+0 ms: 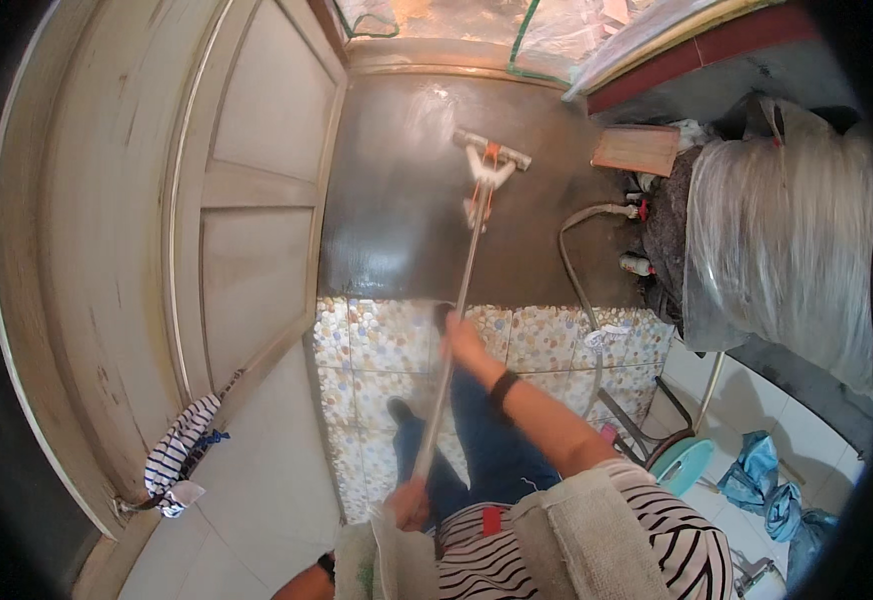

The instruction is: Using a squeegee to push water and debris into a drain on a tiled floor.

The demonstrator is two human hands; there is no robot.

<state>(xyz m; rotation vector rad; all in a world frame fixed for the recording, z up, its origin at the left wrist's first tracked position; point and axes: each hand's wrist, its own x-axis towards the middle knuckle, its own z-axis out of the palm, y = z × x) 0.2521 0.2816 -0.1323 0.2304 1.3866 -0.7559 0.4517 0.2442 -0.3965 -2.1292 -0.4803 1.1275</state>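
Both hands grip the pole of a sponge mop (472, 259). My right hand (465, 339) is closed around the middle of the pole, and a dark band sits on that wrist. Lower down, my left hand (407, 504) holds the pole's end close to my body. The mop head (492, 150), with orange and white parts, rests on a dark, shiny floor (384, 187) that looks wet. My feet stand on pebble-patterned tiles (391, 341), just short of the dark floor.
A panelled wooden door (264, 180) stands at left with striped cloth (181, 442) on its handle. On the right are a hose (573, 262), a bottle (636, 264), a wooden board (635, 150), a plastic-covered bulk (781, 240), a teal basin (684, 465) and blue bags (755, 469).
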